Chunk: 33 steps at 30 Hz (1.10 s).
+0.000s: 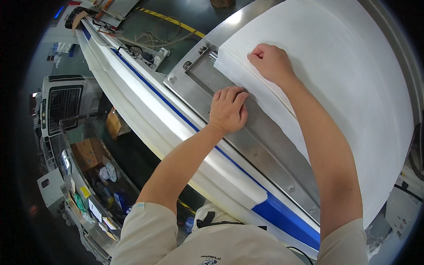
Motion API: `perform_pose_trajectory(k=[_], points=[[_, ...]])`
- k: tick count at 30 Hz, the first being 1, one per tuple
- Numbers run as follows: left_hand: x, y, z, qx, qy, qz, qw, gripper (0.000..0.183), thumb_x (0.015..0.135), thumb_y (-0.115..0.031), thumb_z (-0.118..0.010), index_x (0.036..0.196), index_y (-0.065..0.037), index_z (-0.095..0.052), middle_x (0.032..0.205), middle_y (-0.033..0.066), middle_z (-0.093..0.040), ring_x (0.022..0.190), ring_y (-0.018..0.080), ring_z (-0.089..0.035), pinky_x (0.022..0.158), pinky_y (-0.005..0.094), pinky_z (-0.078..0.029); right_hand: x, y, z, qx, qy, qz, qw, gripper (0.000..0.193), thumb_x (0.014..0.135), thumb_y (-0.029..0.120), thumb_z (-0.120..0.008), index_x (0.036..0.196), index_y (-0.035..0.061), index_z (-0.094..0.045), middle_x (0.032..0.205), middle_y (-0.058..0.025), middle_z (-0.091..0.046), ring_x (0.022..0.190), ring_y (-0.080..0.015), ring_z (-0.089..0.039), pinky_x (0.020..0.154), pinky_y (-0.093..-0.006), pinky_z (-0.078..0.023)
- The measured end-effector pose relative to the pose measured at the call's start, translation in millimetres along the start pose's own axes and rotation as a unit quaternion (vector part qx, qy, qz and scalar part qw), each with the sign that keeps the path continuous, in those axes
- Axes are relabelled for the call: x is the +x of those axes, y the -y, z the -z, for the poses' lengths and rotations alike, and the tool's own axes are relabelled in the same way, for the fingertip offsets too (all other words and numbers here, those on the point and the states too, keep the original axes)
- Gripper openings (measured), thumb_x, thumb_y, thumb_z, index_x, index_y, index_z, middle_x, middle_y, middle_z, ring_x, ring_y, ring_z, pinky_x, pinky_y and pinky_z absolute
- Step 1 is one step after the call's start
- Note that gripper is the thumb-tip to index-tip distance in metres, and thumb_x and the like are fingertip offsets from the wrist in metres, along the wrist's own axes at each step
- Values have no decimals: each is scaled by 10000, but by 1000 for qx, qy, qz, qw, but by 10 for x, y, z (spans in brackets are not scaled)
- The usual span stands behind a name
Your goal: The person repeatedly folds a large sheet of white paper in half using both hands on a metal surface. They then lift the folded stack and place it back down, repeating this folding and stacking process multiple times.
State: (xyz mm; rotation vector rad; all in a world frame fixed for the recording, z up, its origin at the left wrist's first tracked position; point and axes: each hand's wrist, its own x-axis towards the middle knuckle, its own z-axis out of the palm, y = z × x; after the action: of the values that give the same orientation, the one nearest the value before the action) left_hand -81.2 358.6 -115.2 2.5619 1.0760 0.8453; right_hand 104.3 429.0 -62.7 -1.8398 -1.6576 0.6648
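Right hand (274, 64), curled into a loose fist, rests on a broad white stack (349, 84) close to its left edge, while the left hand (228, 111), palm down with fingers bent, sits on the steel table (269, 163) just beyond that edge. Whether either has hold of anything cannot be told: bent fingers hide the undersides. Work appears to be under way rather than finished. Many layers already lie piled together on the table, but their left border looks uneven, with a lower flap (265, 95) jutting past those above; how much is left to do, one view does not settle. Plain, matte and sheet-like, the stack spreads across the right of the scene, its top mostly smooth, its thin layers showing as fine lines along the side. Paper or cloth, it is hard to say. Left of the table runs a white rail (132, 90) with a blue stripe.
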Motion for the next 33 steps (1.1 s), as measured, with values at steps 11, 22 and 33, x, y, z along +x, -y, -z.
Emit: perform_pose_trajectory(k=[11, 22, 33], points=[[526, 332, 176, 44, -82, -4, 996, 506, 701, -131, -591, 1205, -97, -558, 1230, 108, -557, 1111, 286, -528, 964, 432, -367, -7, -87, -64, -48, -85, -11, 995, 174, 790, 296, -687, 798, 123, -684, 687, -27, -677, 644, -222, -649, 617, -334, -509], [700, 609, 161, 141, -48, -63, 987, 485, 737, -107, -564, 1222, -105, -566, 1280, 57, -557, 1237, 221, -498, 1039, 411, -342, 8, -124, -21, -35, -87, -7, 996, 176, 776, 290, -682, 762, 115, -683, 674, -60, -669, 634, -254, -646, 606, -362, -511], [736, 655, 252, 152, -51, -79, 984, 370, 651, -161, -637, 1017, -118, -600, 1088, 53, -597, 1065, 253, -545, 962, 414, -386, 42, -133, -17, -16, -85, -4, 996, 185, 774, 291, -683, 764, 106, -684, 669, -65, -667, 624, -255, -639, 614, -355, -514]])
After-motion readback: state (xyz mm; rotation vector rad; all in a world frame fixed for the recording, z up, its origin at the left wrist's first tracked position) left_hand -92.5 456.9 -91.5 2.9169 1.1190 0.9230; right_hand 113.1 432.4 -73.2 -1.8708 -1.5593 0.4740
